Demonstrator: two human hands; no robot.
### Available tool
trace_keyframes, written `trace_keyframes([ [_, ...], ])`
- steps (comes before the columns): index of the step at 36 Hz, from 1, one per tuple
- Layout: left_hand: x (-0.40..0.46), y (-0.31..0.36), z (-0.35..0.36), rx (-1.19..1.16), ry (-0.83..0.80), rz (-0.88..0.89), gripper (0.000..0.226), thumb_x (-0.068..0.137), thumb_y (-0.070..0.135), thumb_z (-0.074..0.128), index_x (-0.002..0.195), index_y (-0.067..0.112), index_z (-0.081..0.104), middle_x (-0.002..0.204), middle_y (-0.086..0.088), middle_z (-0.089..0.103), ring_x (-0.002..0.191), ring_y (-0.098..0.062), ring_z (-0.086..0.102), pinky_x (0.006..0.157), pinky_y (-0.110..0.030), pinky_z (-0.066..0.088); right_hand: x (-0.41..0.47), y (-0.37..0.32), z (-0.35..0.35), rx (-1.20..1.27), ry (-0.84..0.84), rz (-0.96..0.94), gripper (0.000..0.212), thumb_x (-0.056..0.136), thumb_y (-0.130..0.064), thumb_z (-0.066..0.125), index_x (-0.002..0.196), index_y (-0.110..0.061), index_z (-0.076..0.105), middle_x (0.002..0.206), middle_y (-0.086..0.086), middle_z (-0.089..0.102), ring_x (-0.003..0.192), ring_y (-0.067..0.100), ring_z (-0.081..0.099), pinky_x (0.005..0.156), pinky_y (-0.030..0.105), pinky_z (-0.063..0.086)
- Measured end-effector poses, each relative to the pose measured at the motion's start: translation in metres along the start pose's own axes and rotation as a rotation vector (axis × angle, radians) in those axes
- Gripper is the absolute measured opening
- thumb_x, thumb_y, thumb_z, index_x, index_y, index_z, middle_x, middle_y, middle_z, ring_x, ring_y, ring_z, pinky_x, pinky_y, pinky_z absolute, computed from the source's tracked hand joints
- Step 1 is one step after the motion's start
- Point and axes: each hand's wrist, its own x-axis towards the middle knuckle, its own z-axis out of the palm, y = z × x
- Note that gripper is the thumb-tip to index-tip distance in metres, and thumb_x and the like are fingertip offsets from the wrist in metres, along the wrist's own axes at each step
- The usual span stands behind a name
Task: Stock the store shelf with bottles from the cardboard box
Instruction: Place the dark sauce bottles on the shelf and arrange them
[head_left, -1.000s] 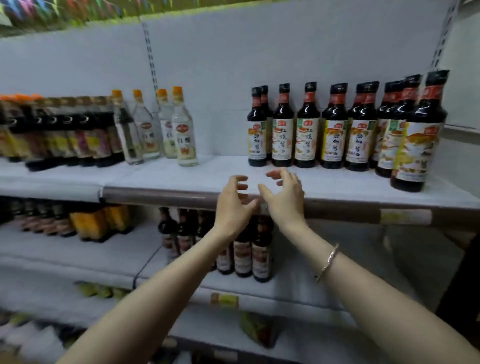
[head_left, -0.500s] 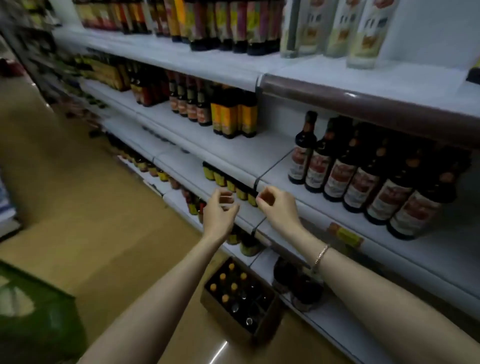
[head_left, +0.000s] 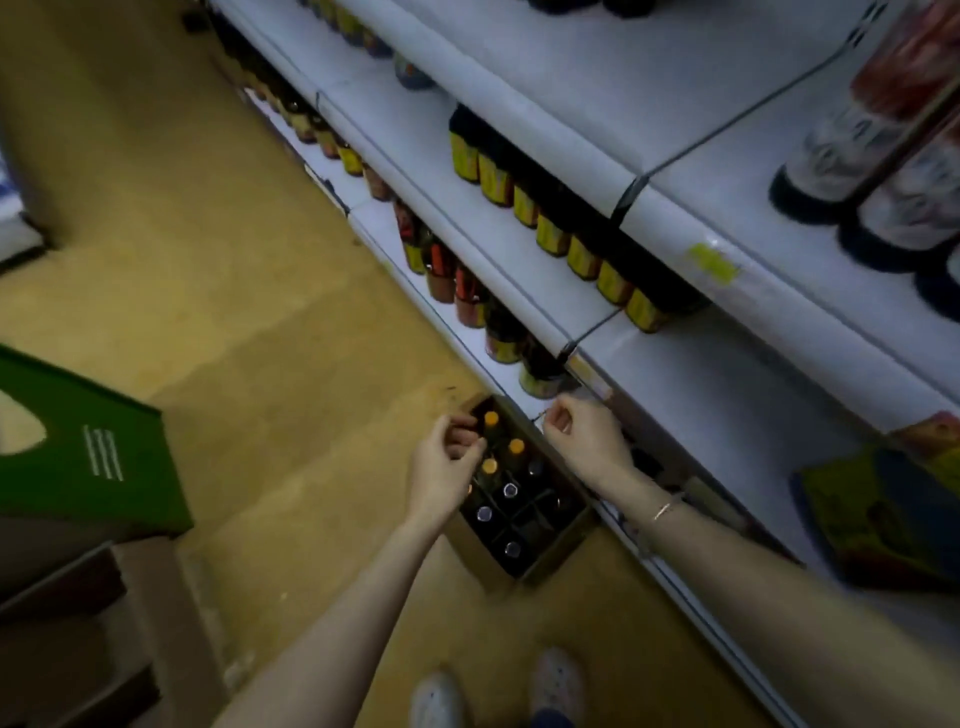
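Note:
A brown cardboard box (head_left: 558, 553) stands on the floor against the foot of the white store shelves (head_left: 670, 218). Dividers split it into cells holding several dark bottles (head_left: 506, 491), some with orange caps, some with dark caps. Both arms reach down over the box. My left hand (head_left: 447, 465) hovers above its far left corner with loosely curled fingers and holds nothing. Over the box's far right edge, close to the lowest shelf lip, my right hand (head_left: 582, 441) also hangs empty with loosely curled fingers.
Rows of dark bottles with yellow and red labels (head_left: 566, 239) fill the lower shelves. A green box (head_left: 98, 447) sits at the left on brown cartons. The tan floor (head_left: 249, 270) stretches left of the shelving. My two shoes (head_left: 498, 691) show at the bottom.
The view has swung from the upper shelf down to the floor. Both hands have dropped from the shelf edge to just above the cardboard box, fingers curling in.

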Motion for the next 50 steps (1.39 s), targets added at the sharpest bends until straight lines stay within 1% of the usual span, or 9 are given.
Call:
trace_keyframes([
  [4,0.024,-0.08,0.035,0.054,-0.072,-0.01,0.032,0.084,-0.001,0.064,0.085,0.03,0.058,0.076,-0.001,0.061,0.073,-0.015,0.058,0.067,-0.026,0.048,0.028,0.064,0.062,-0.078,-0.073,0.042,0.012,0.089,-0.019,0.06,0.082,-0.014,0.051,0.083,0.003,0.055,0.081,0.023,0.055,0.065,0.031,0.042],
  [11,0.051,-0.197,0.085,0.215,-0.269,-0.012,0.02,0.086,0.005,0.061,0.098,0.021,0.062,0.087,0.004,0.058,0.081,-0.008,0.056,0.069,-0.016,0.045,0.063,0.172,0.16,-0.301,-0.183,0.096,0.021,0.088,-0.018,0.061,0.108,-0.01,0.061,0.111,0.011,0.059,0.103,0.027,0.056,0.085,0.036,0.049],
  [19,0.073,-0.278,0.133,0.492,-0.476,-0.045,0.029,0.089,0.011,0.061,0.116,0.02,0.057,0.111,0.002,0.058,0.101,-0.013,0.058,0.084,-0.024,0.049,0.088,0.234,0.23,-0.599,-0.344,0.021,0.036,0.091,-0.022,0.054,0.126,-0.017,0.053,0.125,0.008,0.051,0.111,0.027,0.052,0.086,0.032,0.043],
  [24,0.077,-0.303,0.157,0.629,-0.625,-0.092,0.037,0.087,0.015,0.061,0.123,0.021,0.052,0.125,-0.002,0.052,0.109,-0.02,0.056,0.091,-0.032,0.048,0.09,0.258,0.258,-0.673,-0.518,0.085,0.042,0.091,-0.005,0.047,0.132,-0.014,0.043,0.127,0.014,0.041,0.109,0.032,0.051,0.077,0.035,0.043],
  [29,0.077,-0.314,0.172,0.623,-0.573,-0.112,0.042,0.087,0.014,0.06,0.127,0.021,0.048,0.129,-0.003,0.048,0.112,-0.021,0.054,0.092,-0.029,0.046,0.097,0.273,0.274,-0.587,-0.427,0.131,0.041,0.092,0.003,0.04,0.129,-0.013,0.047,0.126,0.013,0.042,0.106,0.033,0.054,0.079,0.037,0.047],
  [34,0.083,-0.31,0.181,0.59,-0.274,-0.018,0.064,0.089,0.012,0.059,0.143,0.026,0.026,0.14,0.001,0.034,0.118,-0.018,0.049,0.083,-0.024,0.048,0.099,0.279,0.278,-0.475,-0.277,0.151,0.029,0.09,0.002,0.046,0.114,-0.01,0.055,0.114,0.012,0.052,0.102,0.032,0.057,0.073,0.033,0.044],
  [38,0.11,-0.312,0.193,0.736,-0.188,-0.001,0.071,0.085,0.007,0.066,0.141,0.028,0.028,0.144,-0.004,0.022,0.128,-0.025,0.04,0.095,-0.036,0.049,0.101,0.281,0.281,-0.352,-0.182,0.166,0.027,0.085,0.004,0.053,0.107,-0.011,0.058,0.109,0.012,0.057,0.099,0.033,0.059,0.076,0.038,0.051],
  [44,0.142,-0.321,0.205,0.706,-0.283,-0.069,0.045,0.084,-0.003,0.061,0.123,0.019,0.055,0.124,-0.008,0.052,0.112,-0.032,0.056,0.093,-0.04,0.047,0.107,0.277,0.291,-0.111,-0.048,0.319,0.024,0.076,0.006,0.06,0.088,-0.014,0.063,0.092,0.011,0.067,0.091,0.031,0.063,0.076,0.036,0.053],
  [50,0.151,-0.332,0.201,0.565,-0.268,-0.146,0.034,0.078,0.0,0.067,0.106,0.019,0.066,0.108,-0.01,0.068,0.107,-0.032,0.061,0.09,-0.041,0.05,0.109,0.272,0.303,0.175,0.016,0.525,0.034,0.078,0.006,0.066,0.109,-0.009,0.067,0.108,0.012,0.068,0.105,0.027,0.061,0.09,0.031,0.05],
])
